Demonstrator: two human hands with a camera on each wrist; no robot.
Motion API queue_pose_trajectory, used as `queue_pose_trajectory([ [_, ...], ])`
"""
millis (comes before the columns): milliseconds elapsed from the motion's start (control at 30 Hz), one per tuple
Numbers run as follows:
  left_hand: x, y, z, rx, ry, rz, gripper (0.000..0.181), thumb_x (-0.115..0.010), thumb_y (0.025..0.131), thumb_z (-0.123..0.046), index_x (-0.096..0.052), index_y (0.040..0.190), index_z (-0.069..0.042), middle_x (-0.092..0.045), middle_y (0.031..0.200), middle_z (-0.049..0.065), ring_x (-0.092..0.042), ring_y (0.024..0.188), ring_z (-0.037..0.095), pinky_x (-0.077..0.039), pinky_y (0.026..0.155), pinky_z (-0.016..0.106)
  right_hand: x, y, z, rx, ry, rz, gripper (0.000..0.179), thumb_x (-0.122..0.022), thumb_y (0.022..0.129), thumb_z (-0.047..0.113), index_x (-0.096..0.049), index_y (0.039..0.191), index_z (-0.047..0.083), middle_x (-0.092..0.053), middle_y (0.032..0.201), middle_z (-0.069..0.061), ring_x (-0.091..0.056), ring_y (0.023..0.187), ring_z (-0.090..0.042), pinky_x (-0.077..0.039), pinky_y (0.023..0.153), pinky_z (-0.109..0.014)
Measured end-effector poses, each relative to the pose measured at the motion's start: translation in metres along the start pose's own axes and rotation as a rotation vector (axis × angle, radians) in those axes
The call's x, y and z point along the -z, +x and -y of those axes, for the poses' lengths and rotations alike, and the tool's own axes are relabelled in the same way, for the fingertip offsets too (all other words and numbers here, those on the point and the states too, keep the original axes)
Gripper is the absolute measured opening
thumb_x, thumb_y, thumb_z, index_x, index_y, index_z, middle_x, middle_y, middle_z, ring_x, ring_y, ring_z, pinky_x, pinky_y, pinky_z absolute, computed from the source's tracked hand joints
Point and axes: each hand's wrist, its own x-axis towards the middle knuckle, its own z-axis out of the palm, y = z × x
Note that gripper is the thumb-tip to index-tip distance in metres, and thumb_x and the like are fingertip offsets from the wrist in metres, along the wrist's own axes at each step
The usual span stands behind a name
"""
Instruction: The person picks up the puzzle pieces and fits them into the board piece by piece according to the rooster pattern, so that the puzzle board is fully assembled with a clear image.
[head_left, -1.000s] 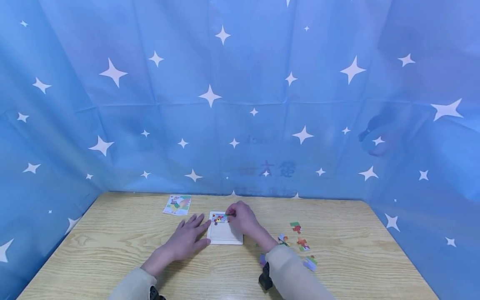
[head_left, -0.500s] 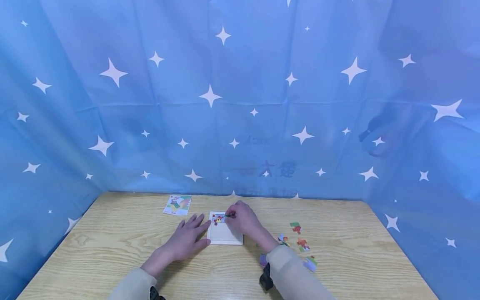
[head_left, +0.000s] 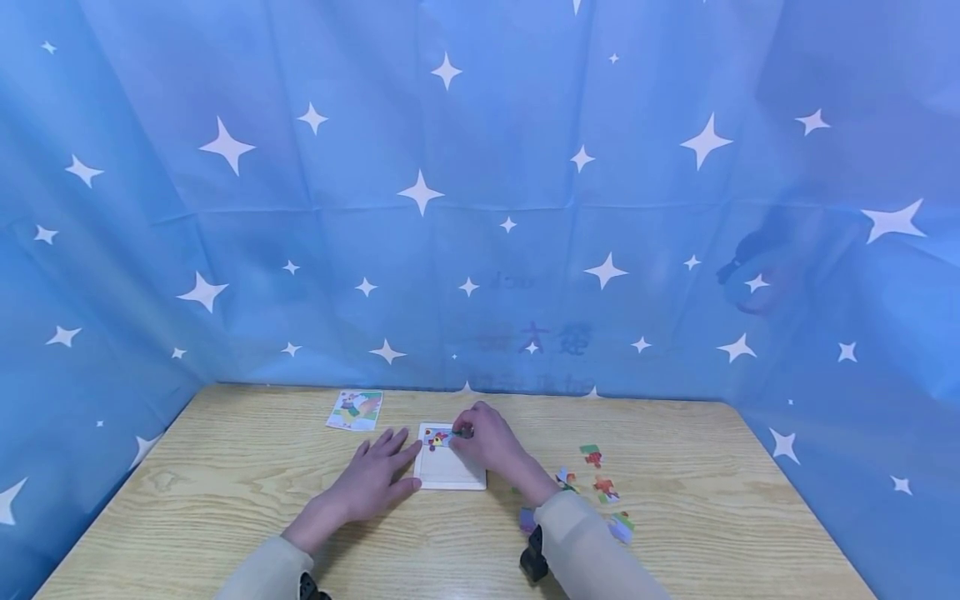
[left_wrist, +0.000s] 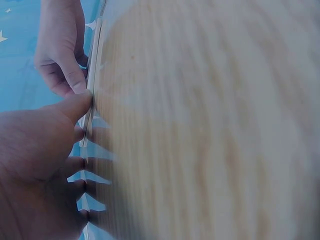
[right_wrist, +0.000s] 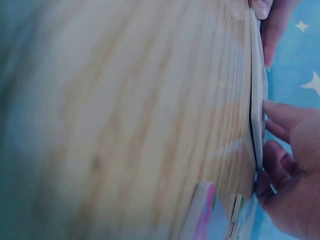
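A small white puzzle tray (head_left: pixel 450 477) lies on the table, with joined puzzle pieces (head_left: pixel 435 437) along its far side, at the upper left. My left hand (head_left: pixel 372 479) rests spread on the table, its thumb and index finger touching the tray's left edge. Over the tray's far right part is my right hand (head_left: pixel 489 442), thumb and index finger pinching a puzzle piece (head_left: pixel 457 432) that is mostly hidden by the fingers. In the right wrist view the right hand (right_wrist: pixel 295 165) has its thumb at the tray's rim and its other fingers curled.
Several loose puzzle pieces (head_left: pixel 606 488) lie to the right, some partly covered by the right forearm. A square picture card (head_left: pixel 356 410) lies at the back left. Behind the table (head_left: pixel 712 500) hangs a blue cloth with white stars (head_left: pixel 420 275).
The right fingers have shifted slightly over the tray's far right corner, turning the pinched puzzle piece a little. The left hand and the tray stay where they were.
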Motion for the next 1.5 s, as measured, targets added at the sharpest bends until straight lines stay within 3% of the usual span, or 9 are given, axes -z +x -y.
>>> queue_pose_trajectory([
  [600,0.002,-0.001,-0.006,0.011,-0.011,0.010,0.060,-0.061,0.104,-0.035,-0.047,0.153,-0.004,-0.031,0.161,0.028,-0.022,0.149,0.052,-0.015,0.112,0.075,-0.001,-0.002,-0.006,0.011,0.070,0.041,0.013,-0.079,0.092,0.022,-0.077,0.103,0.014,-0.055,0.095,0.001,-0.051,0.082,-0.015,-0.046,0.073,-0.034],
  [1233,0.004,0.001,-0.005,0.011,-0.007,0.017,0.060,-0.062,0.103,-0.035,-0.048,0.153,-0.004,-0.033,0.160,0.028,-0.024,0.148,0.052,-0.017,0.112,0.075,-0.001,-0.001,-0.004,0.010,0.040,0.027,0.012,-0.076,0.096,0.024,-0.078,0.105,0.018,-0.055,0.095,0.004,-0.053,0.083,-0.014,-0.046,0.074,-0.035],
  [1500,0.003,0.001,-0.004,0.014,0.000,0.019,0.060,-0.061,0.104,-0.035,-0.047,0.153,-0.004,-0.032,0.160,0.028,-0.023,0.148,0.052,-0.017,0.112,0.076,0.011,-0.004,-0.015,0.073,0.205,0.024,0.020,-0.075,0.097,0.017,-0.077,0.113,0.007,-0.061,0.104,-0.007,-0.055,0.084,-0.016,-0.050,0.074,-0.034],
])
